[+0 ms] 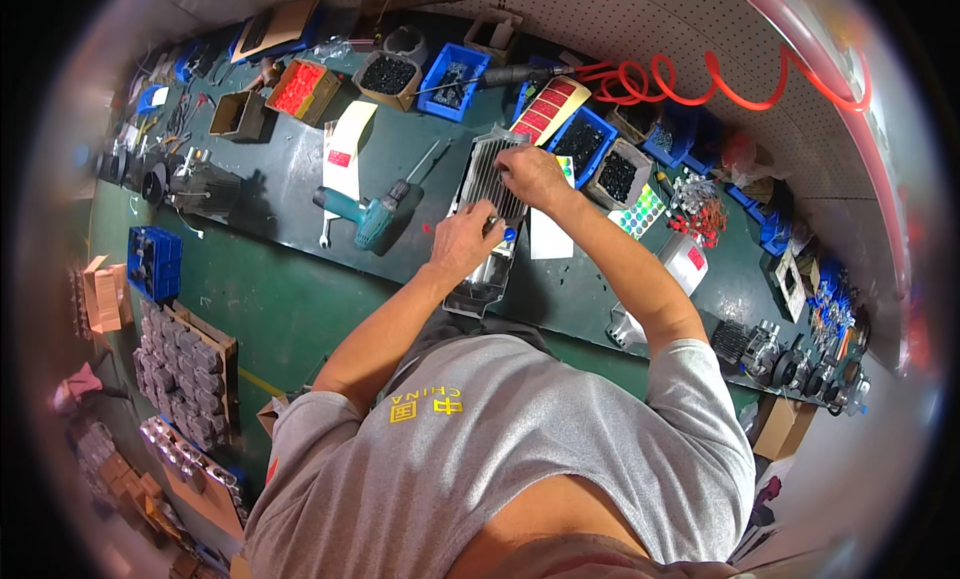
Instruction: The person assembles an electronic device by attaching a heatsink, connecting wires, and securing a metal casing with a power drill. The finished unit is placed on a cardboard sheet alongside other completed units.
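Observation:
A long grey metal housing (487, 169) with rows of fins lies lengthwise before me on the dark workbench, its near end at the bench edge. My left hand (465, 241) rests over its nearer half with fingers curled. A small blue round part (510, 235) shows beside those fingertips; whatever the fingers pinch is too small to name. Over the finned far half, my right hand (535, 177) has its fingers bent and pressed together, and what is in them is hidden. A teal cordless drill (372, 217) with a long bit lies left of the housing.
Blue bins (450, 82) and cardboard boxes of small parts, one with red pieces (299, 88), line the back. A red coiled air hose (690, 87) hangs at the right. Label sheets (550, 111), another housing (684, 264) and an open-end wrench (325, 234) lie on the bench.

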Tool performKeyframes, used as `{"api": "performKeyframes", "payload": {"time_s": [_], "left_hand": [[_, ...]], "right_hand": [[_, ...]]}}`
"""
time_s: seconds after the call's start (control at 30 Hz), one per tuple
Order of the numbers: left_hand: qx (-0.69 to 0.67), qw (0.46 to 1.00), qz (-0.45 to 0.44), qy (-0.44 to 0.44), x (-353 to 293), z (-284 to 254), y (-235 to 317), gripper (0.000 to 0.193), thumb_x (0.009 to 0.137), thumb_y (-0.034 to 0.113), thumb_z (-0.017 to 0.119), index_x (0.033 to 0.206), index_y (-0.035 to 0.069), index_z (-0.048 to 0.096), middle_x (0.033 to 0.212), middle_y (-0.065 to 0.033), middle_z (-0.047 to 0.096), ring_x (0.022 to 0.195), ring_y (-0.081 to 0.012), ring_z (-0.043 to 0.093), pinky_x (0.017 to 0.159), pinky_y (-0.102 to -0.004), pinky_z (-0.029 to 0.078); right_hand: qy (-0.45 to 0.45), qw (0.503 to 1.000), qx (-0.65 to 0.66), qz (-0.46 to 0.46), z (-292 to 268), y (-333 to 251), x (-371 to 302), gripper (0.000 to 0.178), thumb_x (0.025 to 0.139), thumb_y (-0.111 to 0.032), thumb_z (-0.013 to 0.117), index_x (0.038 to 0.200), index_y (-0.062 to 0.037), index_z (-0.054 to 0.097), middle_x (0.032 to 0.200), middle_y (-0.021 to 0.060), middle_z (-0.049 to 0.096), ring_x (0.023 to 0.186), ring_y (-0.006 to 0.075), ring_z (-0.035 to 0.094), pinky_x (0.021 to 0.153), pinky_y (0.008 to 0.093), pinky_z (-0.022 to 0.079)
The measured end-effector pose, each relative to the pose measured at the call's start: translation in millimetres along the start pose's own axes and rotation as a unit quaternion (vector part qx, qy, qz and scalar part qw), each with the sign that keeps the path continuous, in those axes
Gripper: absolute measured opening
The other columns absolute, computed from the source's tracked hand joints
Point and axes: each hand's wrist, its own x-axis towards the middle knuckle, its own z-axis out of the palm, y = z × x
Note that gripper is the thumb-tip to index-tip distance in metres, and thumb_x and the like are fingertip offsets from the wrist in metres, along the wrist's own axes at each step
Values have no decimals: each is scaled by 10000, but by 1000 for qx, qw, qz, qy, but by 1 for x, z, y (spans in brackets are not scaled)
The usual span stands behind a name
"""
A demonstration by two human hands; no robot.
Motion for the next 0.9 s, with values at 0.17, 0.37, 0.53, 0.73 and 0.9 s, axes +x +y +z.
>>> {"api": "performKeyframes", "payload": {"time_s": [0.17,0.37,0.53,0.73,0.9], "left_hand": [[26,1000,1,2,6,-5,-3,233,884,259,671,959,61,574,890,-170,675,810,-419,660,691,-541,517],[4,999,-8,37,1,10,-5,214,858,223,682,971,61,601,911,-166,683,832,-403,672,691,-515,532],[-31,997,-71,18,-15,0,-1,265,883,200,675,1116,77,646,941,-167,696,846,-396,673,734,-486,538],[-3,999,-26,19,-42,4,-10,167,917,122,643,1069,57,669,1000,-187,700,876,-407,674,750,-478,539],[-9,1000,-8,19,-47,6,-13,171,909,105,637,1070,60,670,976,-176,703,859,-390,679,740,-472,546]], "right_hand": [[216,966,110,-89,13,4,-10,280,800,-50,674,1075,-79,714,1016,162,707,1040,369,631,880,457,520],[204,974,84,-47,40,-26,-74,259,847,-146,679,1097,-108,739,1277,103,608,1181,338,514,981,475,405],[186,974,132,-14,50,-25,-83,292,881,-218,675,1147,-116,740,1354,115,567,1265,340,460,1049,487,370],[187,969,160,-23,58,-19,-84,375,872,-259,727,1209,-98,709,1389,151,536,1267,365,457,1097,465,352],[263,943,192,67,65,-32,-90,661,783,-255,827,1342,-34,551,1352,215,496,1260,383,453,1089,470,363]]}}
